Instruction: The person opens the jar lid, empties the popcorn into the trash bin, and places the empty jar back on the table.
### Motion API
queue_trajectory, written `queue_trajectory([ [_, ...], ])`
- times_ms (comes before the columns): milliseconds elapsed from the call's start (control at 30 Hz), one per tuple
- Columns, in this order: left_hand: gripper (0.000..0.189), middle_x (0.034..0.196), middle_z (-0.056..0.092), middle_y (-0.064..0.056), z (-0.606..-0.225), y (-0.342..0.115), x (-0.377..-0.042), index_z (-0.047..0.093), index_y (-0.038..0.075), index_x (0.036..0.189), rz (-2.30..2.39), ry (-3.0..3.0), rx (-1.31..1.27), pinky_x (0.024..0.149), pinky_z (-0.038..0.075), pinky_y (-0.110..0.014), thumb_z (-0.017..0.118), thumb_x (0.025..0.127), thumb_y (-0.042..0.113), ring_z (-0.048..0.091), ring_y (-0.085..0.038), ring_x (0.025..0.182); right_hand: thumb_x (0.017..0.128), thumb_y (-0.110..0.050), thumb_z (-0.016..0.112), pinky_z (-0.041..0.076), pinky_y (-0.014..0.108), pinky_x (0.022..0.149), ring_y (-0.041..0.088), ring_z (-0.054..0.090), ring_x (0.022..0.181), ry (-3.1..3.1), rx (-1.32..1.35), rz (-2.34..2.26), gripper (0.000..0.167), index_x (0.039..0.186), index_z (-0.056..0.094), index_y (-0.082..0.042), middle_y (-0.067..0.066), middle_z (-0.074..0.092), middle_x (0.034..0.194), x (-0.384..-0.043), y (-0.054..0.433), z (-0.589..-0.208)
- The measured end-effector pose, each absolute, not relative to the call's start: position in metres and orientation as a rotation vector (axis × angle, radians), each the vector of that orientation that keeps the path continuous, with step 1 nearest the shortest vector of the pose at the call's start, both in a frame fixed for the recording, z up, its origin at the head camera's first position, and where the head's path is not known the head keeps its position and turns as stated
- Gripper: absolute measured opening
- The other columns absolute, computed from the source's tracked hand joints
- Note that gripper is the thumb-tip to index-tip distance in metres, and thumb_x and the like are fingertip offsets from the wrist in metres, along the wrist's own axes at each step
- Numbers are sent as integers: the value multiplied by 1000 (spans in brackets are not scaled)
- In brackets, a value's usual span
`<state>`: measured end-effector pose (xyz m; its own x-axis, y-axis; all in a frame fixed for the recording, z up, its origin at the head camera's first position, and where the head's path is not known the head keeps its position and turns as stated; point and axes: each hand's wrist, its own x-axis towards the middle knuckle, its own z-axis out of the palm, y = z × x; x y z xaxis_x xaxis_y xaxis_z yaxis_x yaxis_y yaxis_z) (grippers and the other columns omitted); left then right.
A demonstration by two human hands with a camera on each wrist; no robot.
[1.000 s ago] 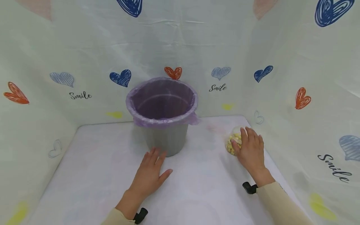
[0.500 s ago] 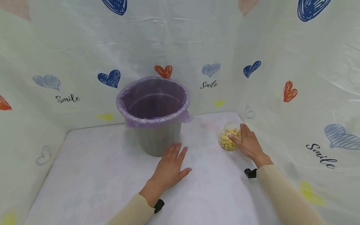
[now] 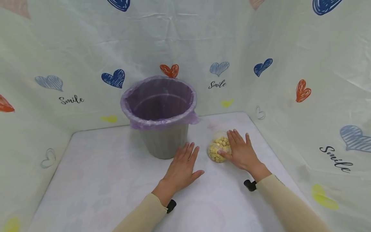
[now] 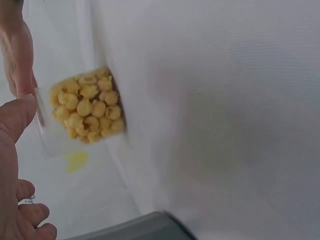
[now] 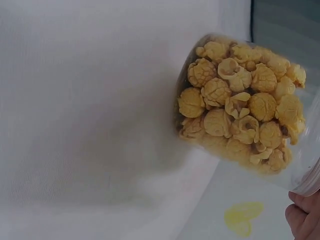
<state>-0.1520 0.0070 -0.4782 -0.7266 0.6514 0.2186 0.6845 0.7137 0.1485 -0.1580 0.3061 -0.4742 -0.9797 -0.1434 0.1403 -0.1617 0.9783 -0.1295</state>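
Observation:
A clear jar point(image 3: 216, 153) partly filled with yellow popcorn point(image 5: 240, 107) is right of the bin, near the middle of the table. My right hand point(image 3: 242, 154) holds it near the top, with the thumb across its near side and fingers along its right side. In the right wrist view, fingertips point(image 5: 302, 217) are right at its rim. To the left, my left hand point(image 3: 180, 169) is held palm down with straight, spread fingers, holding nothing. Its fingertips overlap the lower wall of the grey bin point(image 3: 162, 141), and its thumb points toward the jar.
A purple bag point(image 3: 165, 124) lines the bin and folds over its rim. The white-covered table point(image 3: 95, 180) is enclosed by a pale curtain point(image 3: 188, 35) printed with hearts, close behind the bin and along both sides.
My right hand has brought the popcorn jar leftward from the table's right edge, nearer the bin. My left hand has moved right, along the front of the bin. The camera view has shifted somewhat.

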Motion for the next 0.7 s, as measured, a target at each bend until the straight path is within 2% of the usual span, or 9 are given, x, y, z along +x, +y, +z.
queue_trajectory([
  [233, 96, 174, 26, -16, -476, 5, -151, 28, 7, 167, -263, -2784, -1113, 129, 23, -57, 64, 98, 64, 20, -35, 163, 97, -71, 56, 10, 73, 125, 35, 22, 162, -2964, 398, 127, 105, 164, 28, 4, 21, 31, 170, -147, 259, -476],
  [500, 102, 177, 17, -12, -482, -13, -140, 21, 6, 168, -299, -2838, -1078, 131, 18, -56, 64, 97, 65, 15, -32, 164, 98, -71, 56, 17, 75, 123, 36, 28, 160, -2928, 461, 103, 103, 160, 33, 7, 23, 35, 167, -132, 219, -473],
  [700, 101, 174, 25, -14, -485, -33, -131, 28, 4, 166, -395, -2804, -1036, 130, 21, -55, 71, 95, 61, 18, -32, 163, 100, -71, 53, 21, 76, 121, 39, 31, 158, -2912, 497, 67, 101, 158, 36, 9, 26, 38, 165, -124, 195, -471],
])
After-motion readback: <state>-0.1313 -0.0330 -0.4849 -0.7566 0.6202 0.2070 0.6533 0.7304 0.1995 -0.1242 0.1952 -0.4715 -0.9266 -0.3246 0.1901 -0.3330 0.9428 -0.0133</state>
